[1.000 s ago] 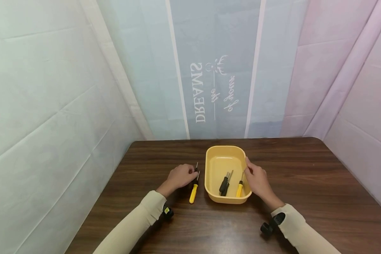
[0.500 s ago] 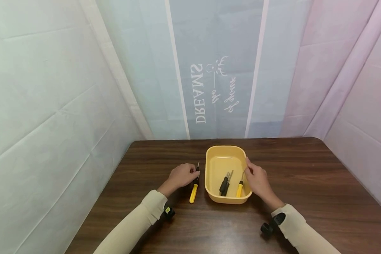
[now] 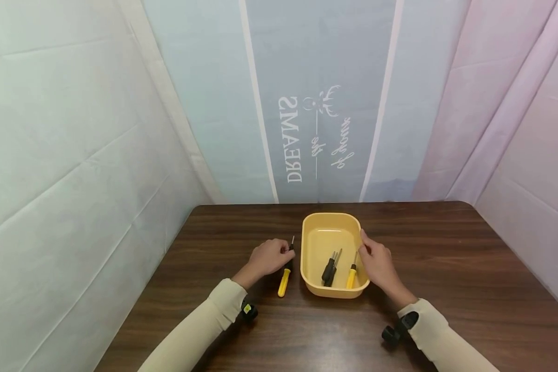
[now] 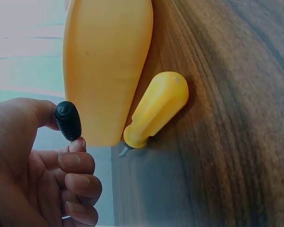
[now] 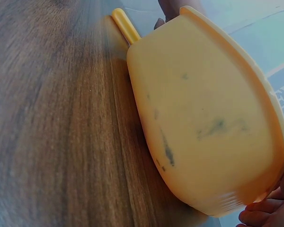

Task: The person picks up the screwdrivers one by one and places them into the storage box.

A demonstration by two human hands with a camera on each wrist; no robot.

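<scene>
A yellow plastic tub [image 3: 310,258] stands on the dark wooden table [image 3: 446,268]. My left hand [image 3: 283,253] grips a small black-handled screwdriver [image 3: 291,243], its tip pointing away, just left of the tub. In the left wrist view the black handle [image 4: 68,120] sits between thumb and fingers. A yellow-handled screwdriver [image 3: 284,281] lies on the table beside the tub, also seen in the left wrist view as a yellow handle [image 4: 156,109]. My right hand [image 3: 363,249] holds the tub's right rim; its fingertips [image 5: 267,213] show under the tub's wall [image 5: 208,127].
Inside the tub lie black-handled screwdrivers [image 3: 329,268] and one yellow-handled screwdriver [image 3: 351,276]. Pale fabric walls [image 3: 74,155] close in the table on the left, back and right. Bare wood lies right of the tub and along the near edge.
My left hand has shifted slightly right, toward the tub, with the black screwdriver in it. The right hand and the tub have stayed in place.
</scene>
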